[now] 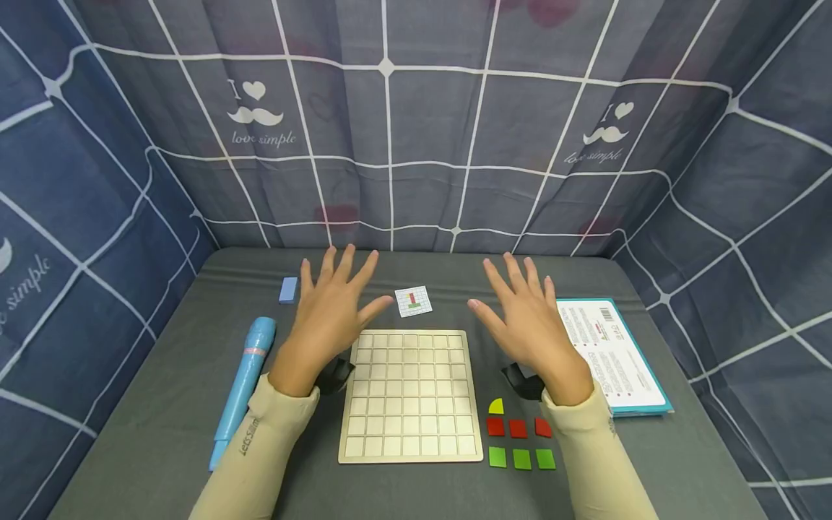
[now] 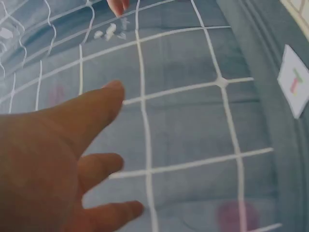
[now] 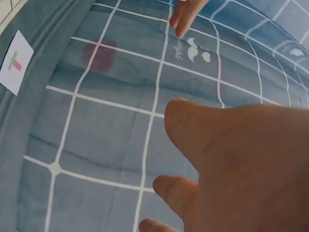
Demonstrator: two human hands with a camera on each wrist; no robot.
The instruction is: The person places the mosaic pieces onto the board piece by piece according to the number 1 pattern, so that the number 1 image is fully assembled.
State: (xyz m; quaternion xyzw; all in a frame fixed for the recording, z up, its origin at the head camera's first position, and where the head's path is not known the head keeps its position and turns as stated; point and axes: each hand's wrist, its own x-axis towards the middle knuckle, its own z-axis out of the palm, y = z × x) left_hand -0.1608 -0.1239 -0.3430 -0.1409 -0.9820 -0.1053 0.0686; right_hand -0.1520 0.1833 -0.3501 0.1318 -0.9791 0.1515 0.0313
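My left hand (image 1: 331, 310) is held with fingers spread at the upper left of the wooden grid board (image 1: 411, 397), holding nothing. On the board's other side my right hand (image 1: 529, 321) also has its fingers spread and nothing in them. A small white pattern card (image 1: 413, 301) with a coloured design lies beyond the board, between the two hands; the right wrist view shows this card (image 3: 16, 63) at its left edge. Beside the board's lower right lie a yellow quarter-round piece (image 1: 497, 406), a row of red square pieces (image 1: 518, 429) and a row of green square pieces (image 1: 522, 459).
A blue microphone-shaped stick (image 1: 243, 390) lies left of the left forearm, with a small blue rectangle (image 1: 288, 290) beyond it. To the right is a teal-edged booklet (image 1: 614, 354), partly behind the right hand. Grid-patterned curtains (image 1: 429, 130) enclose the grey table (image 1: 175, 404).
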